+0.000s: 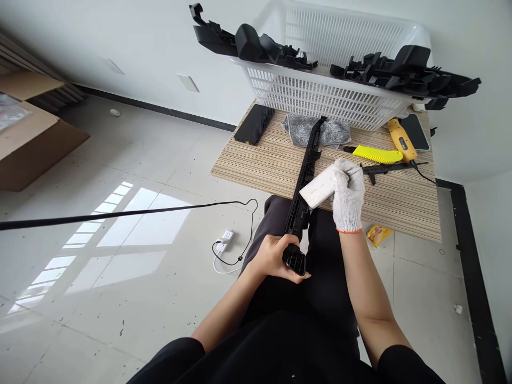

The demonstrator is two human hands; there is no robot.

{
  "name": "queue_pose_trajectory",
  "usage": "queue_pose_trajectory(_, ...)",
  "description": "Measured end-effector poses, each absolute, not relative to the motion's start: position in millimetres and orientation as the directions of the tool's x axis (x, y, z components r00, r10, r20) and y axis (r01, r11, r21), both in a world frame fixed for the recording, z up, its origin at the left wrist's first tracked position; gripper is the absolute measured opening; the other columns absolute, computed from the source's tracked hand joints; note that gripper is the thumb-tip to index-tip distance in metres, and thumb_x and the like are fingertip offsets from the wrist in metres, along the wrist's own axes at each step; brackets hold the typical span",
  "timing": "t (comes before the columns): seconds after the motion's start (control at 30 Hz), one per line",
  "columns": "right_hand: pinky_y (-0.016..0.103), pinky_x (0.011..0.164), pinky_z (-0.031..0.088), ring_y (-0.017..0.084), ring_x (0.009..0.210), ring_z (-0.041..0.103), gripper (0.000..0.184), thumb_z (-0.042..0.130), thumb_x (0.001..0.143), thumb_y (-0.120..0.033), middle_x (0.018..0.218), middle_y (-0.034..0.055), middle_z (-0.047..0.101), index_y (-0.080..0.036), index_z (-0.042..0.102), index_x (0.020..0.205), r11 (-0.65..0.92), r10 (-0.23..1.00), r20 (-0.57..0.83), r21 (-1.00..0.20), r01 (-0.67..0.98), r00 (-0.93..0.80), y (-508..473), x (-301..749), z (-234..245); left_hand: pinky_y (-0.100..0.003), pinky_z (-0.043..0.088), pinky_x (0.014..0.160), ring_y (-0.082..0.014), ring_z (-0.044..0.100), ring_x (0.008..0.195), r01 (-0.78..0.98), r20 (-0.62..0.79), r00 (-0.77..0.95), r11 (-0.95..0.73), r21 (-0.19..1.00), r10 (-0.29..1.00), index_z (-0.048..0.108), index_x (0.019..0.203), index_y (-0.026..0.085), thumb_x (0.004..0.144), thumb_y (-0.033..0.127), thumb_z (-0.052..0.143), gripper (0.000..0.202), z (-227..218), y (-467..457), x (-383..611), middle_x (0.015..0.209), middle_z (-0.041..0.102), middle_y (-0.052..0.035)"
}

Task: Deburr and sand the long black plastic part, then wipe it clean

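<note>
My left hand (275, 257) is bare and closed tight around the near end of a long black plastic strip (307, 165). The strip goes from my lap up over the near edge of the bench (256, 160). Its far end lies by a grey cloth (336, 132). My right hand (349, 194) wears a white glove and grips a white block (317, 188), held against the strip.

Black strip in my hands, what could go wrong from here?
The black strip is gripped only at its near end by the bare left hand, its far end on the table; it may slip under the white block in the gloved right hand. Black parts perched on the basket could fall.
</note>
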State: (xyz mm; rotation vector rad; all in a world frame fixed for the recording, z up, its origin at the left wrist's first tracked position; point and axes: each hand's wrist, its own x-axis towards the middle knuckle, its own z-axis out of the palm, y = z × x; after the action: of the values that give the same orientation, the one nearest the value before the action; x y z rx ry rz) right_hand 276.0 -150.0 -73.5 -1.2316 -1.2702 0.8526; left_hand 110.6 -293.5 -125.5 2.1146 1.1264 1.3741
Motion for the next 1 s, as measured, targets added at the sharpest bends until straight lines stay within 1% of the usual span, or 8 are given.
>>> queue_pose_trajectory(0.1,0.041,0.094,0.057,0.026,0.115,0.066,0.022,0.058,0.088,-0.038,0.121,0.0107,0.066,-0.025,0.056,0.105,0.243,0.955,0.261,-0.961,0.13,0.142,-153,275,-71,-0.02,0.043,0.04,-0.0094,0.061,0.043,0.419,0.568,0.202,-0.594,0.687,0.798,0.053,0.096,0.023,0.065,0.059,0.08,0.054,-126,-294,110,0.065,0.067,0.0059)
queue_pose_trajectory(0.23,0.044,0.097,0.056,0.025,0.109,0.068,0.019,0.07,0.083,-0.036,0.116,0.0068,0.071,-0.026,0.06,0.095,0.212,0.966,0.199,-0.975,0.069,-0.164,-160,273,-68,-0.021,0.043,0.04,-0.0102,0.062,0.044,0.422,0.554,0.207,-0.585,0.693,0.806,0.054,0.096,0.023,0.063,0.059,0.081,0.056,-127,-295,110,0.065,0.068,0.0055)
queue_pose_trajectory(0.33,0.044,0.101,0.054,0.025,0.114,0.067,0.034,0.083,0.076,-0.038,0.122,0.0057,0.071,-0.026,0.067,0.104,0.168,0.943,0.138,-0.983,0.075,-0.304,-162,274,-67,-0.021,0.043,0.04,-0.0101,0.062,0.043,0.423,0.552,0.21,-0.584,0.693,0.807,0.054,0.096,0.023,0.062,0.062,0.081,0.057,-128,-295,109,0.066,0.069,0.0049)
queue_pose_trajectory(0.5,0.037,0.082,0.061,0.025,0.108,0.067,0.066,0.092,0.063,-0.034,0.127,0.0051,0.068,-0.028,0.064,0.123,0.04,0.946,0.043,-0.999,-0.018,-0.32,-157,279,-69,-0.021,0.043,0.04,-0.0101,0.063,0.045,0.435,0.556,0.215,-0.588,0.682,0.803,0.054,0.095,0.023,0.067,0.063,0.078,0.054,-126,-294,110,0.067,0.069,0.0044)
queue_pose_trajectory(0.7,0.032,0.063,0.056,0.017,0.078,0.064,0.037,0.078,0.078,-0.037,0.103,0.002,0.069,-0.028,0.066,0.112,0.008,0.963,0.008,-1.0,0.0,-0.269,-157,278,-67,-0.021,0.042,0.039,-0.0095,0.062,0.044,0.418,0.577,0.202,-0.602,0.68,0.792,0.053,0.095,0.023,0.07,0.063,0.076,0.053,-124,-293,111,0.066,0.068,0.0048)
queue_pose_trajectory(0.83,0.032,0.071,0.057,0.015,0.079,0.064,0.024,0.073,0.082,-0.039,0.108,0.0018,0.068,-0.027,0.062,0.099,0.122,0.968,0.129,-0.991,-0.045,-0.215,-159,279,-61,-0.021,0.042,0.039,-0.0095,0.062,0.043,0.426,0.575,0.204,-0.601,0.677,0.792,0.053,0.095,0.023,0.071,0.064,0.075,0.052,-124,-293,110,0.065,0.068,0.0052)
queue_pose_trajectory(0.9,0.03,0.071,0.057,0.013,0.075,0.065,0.023,0.07,0.085,-0.04,0.105,0.0011,0.069,-0.027,0.059,0.1,0.109,0.975,0.113,-0.994,-0.029,-0.19,-160,279,-58,-0.021,0.042,0.04,-0.0094,0.061,0.043,0.424,0.575,0.204,-0.601,0.677,0.792,0.053,0.095,0.023,0.071,0.064,0.076,0.053,-124,-293,110,0.065,0.067,0.0051)
queue_pose_trajectory(1.0,0.023,0.05,0.048,0.01,0.056,0.058,0.024,0.066,0.09,-0.045,0.086,-0.0026,0.067,-0.028,0.054,0.102,-0.021,0.979,-0.008,-0.998,-0.06,-0.203,-160,279,-57,-0.02,0.042,0.04,-0.009,0.061,0.043,0.419,0.578,0.205,-0.605,0.677,0.79,0.054,0.095,0.023,0.07,0.064,0.076,0.053,-124,-293,110,0.067,0.068,0.0049)
